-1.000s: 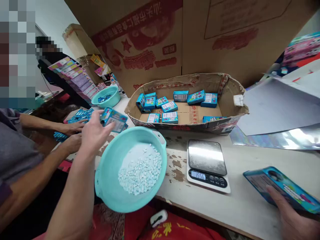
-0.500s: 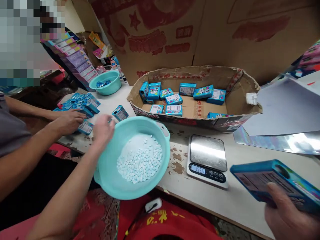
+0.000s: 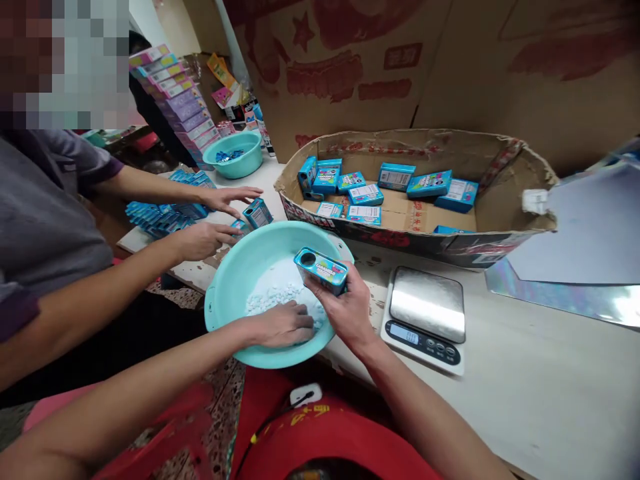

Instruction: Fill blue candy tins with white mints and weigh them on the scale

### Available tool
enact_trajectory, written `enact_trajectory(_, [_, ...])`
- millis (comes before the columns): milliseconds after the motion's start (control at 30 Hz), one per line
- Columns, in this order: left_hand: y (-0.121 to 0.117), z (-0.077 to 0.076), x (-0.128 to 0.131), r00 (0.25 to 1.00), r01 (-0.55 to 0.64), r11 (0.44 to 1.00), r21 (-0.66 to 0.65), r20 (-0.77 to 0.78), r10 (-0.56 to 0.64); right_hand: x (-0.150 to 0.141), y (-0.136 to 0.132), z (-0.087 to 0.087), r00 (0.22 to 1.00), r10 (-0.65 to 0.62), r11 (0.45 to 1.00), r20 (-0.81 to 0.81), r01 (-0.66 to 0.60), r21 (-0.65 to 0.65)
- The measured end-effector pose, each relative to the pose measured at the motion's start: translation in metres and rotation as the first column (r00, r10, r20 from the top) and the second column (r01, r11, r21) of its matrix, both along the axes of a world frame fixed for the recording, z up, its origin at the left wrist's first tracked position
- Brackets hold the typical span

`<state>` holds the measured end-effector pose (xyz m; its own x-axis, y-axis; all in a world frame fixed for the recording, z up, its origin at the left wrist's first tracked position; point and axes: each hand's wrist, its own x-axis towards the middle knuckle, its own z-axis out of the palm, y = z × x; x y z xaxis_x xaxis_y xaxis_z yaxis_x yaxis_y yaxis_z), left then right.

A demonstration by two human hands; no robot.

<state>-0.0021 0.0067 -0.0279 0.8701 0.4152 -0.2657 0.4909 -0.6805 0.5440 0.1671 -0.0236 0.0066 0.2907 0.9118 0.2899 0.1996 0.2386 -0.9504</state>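
Note:
A teal basin [image 3: 235,287] with several small pale tablets [image 3: 270,299] overhangs the table's near edge. My left hand [image 3: 283,325] lies inside it on the tablets, fingers curled over them. My right hand [image 3: 345,303] holds a small blue tin [image 3: 321,269] over the basin's right rim, its round opening facing up. A digital scale [image 3: 426,317] sits just right of the basin.
A low cardboard tray [image 3: 505,235] with several blue tins stands behind the scale. To the left a co-worker's two hands [image 3: 220,217] reach over a blue tin [image 3: 258,214] and a pile of blue packets. A second teal bowl [image 3: 238,155] sits further back. Shiny sheets [image 3: 575,233] lie at the right.
My left hand has let go of a tin on the left and dropped into the basin. My right hand has swung in from the far right with its tin to the basin's rim.

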Motion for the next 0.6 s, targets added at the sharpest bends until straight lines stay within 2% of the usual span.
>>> enact_trajectory(100, [-0.011,0.009,-0.027,0.977,-0.014,0.999,0.044,-0.21,0.023,0.002,0.001,-0.001,0.993,0.014,1.0,0.119,-0.011,-0.025])
enact_trajectory(233, [-0.009,0.006,-0.033,0.914,-0.101,0.991,0.085,-0.386,0.126,0.004,0.002,0.002,0.983,0.029,0.999,0.18,-0.026,-0.019])
enact_trajectory(333, [-0.002,0.005,-0.032,0.889,-0.27,0.952,0.142,-0.343,0.303,0.004,-0.001,0.007,0.988,0.07,0.998,0.136,-0.068,-0.016])
enact_trajectory(400, [0.003,0.009,-0.034,0.858,-0.489,0.871,0.038,-0.155,0.489,0.004,-0.004,0.011,0.991,0.094,0.996,0.092,-0.094,-0.004])
enact_trajectory(433, [0.005,0.012,-0.036,0.788,-0.615,0.783,-0.092,-0.04,0.614,0.004,-0.005,0.013,0.991,0.103,0.995,0.086,-0.104,0.002])
enact_trajectory(467, [0.006,0.018,-0.037,0.662,-0.71,0.65,-0.27,0.059,0.748,0.004,-0.006,0.014,0.988,0.117,0.993,0.1,-0.118,0.005])
enact_trajectory(500, [0.007,0.024,-0.038,0.486,-0.74,0.482,-0.469,0.123,0.865,0.003,-0.007,0.015,0.982,0.137,0.99,0.13,-0.138,0.002])
enact_trajectory(533, [0.007,0.032,-0.038,0.288,-0.69,0.306,-0.655,0.139,0.947,0.003,-0.006,0.015,0.972,0.164,0.986,0.171,-0.165,-0.007])
enact_trajectory(567, [0.007,0.041,-0.038,0.103,-0.575,0.156,-0.803,0.118,0.988,0.001,-0.006,0.015,0.956,0.198,0.98,0.216,-0.197,-0.025])
enact_trajectory(600, [0.007,0.05,-0.036,-0.042,-0.422,0.062,-0.904,0.088,0.995,-0.001,-0.004,0.014,0.937,0.234,0.972,0.259,-0.23,-0.047])
